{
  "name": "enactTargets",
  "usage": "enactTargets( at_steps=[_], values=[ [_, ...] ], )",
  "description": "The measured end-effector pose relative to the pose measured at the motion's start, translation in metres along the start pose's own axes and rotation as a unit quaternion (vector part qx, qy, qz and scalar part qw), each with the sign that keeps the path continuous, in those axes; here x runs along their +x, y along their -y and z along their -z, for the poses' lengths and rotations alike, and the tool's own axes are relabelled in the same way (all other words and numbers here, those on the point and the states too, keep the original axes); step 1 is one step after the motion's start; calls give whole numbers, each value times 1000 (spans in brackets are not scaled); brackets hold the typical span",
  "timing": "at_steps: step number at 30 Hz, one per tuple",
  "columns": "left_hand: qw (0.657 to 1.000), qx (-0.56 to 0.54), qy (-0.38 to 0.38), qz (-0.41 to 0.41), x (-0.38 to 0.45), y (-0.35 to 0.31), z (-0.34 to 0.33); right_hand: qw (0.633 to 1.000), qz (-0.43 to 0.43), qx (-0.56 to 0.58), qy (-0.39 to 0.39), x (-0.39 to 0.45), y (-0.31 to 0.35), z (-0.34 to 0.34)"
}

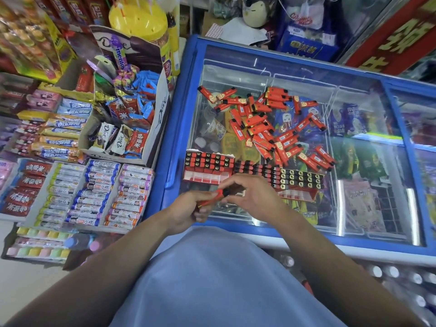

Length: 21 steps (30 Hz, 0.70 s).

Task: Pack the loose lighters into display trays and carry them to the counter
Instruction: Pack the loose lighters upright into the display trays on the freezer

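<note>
- Both your hands meet over the near edge of the freezer lid (295, 67): your left hand (188, 208) grips a red lighter (213, 198) by its body, and your right hand (250, 197) pinches its dark cap end, fingers curled around it.
- Packing is well under way but far from finished. Three display trays sit in a row on the glass just beyond your hands.
- Left tray (208, 166) is filled in its back rows, with its front white slots still vacant.
- Middle tray (256, 169) looks packed, though your right hand hides its front.
- Right tray (300, 182) has full back rows and a bare front strip.
- A large pile of loose lighters (266, 123) still lies scattered on the glass behind the trays, so a good deal is left, and nothing has gone to the counter yet.
- Lighters are slim, flat, red-orange bodies with black caps and gold bands, some printed with a small cartoon figure.
</note>
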<state>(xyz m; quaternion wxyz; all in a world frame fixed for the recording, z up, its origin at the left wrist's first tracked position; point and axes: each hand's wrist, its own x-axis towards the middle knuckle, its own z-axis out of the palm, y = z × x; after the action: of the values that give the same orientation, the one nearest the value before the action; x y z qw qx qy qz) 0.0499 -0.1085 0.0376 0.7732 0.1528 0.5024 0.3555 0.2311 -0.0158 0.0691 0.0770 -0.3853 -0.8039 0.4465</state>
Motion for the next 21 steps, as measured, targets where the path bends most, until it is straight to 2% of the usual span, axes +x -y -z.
enactTargets(
  at_steps=[2, 4, 5, 6, 8, 10, 12, 13, 15, 21],
  values=[
    [999, 27, -36, -9, 2, -3, -3, 1000, -23, 4, -8, 2, -2, 0],
    [983, 89, -141, -82, 8, -4, -5, 998, -46, -7, -38, 4, -5, 6],
    [951, 172, -212, -148, 11, -2, -2, 997, -57, -25, -52, 6, -7, 11],
    [891, 293, -271, -218, 13, 0, 3, 995, -61, -53, -60, 8, -9, 15],
    [754, 499, -285, -318, 19, 1, 14, 990, -58, -111, -57, 14, -12, 21],
    [673, 628, -234, -311, 23, -2, 16, 986, -54, -145, -55, 20, -10, 21],
    [620, 722, -202, -231, 27, -2, 11, 981, -56, -172, -70, 27, -5, 17],
    [602, 749, -195, -194, 29, -1, 10, 978, -61, -179, -84, 31, -3, 14],
    [596, 764, -192, -158, 30, 3, 11, 974, -72, -187, -108, 38, -1, 9],
    [620, 753, -171, -141, 30, 2, 11, 964, -64, -231, -119, 43, -7, -5]
  ],
)
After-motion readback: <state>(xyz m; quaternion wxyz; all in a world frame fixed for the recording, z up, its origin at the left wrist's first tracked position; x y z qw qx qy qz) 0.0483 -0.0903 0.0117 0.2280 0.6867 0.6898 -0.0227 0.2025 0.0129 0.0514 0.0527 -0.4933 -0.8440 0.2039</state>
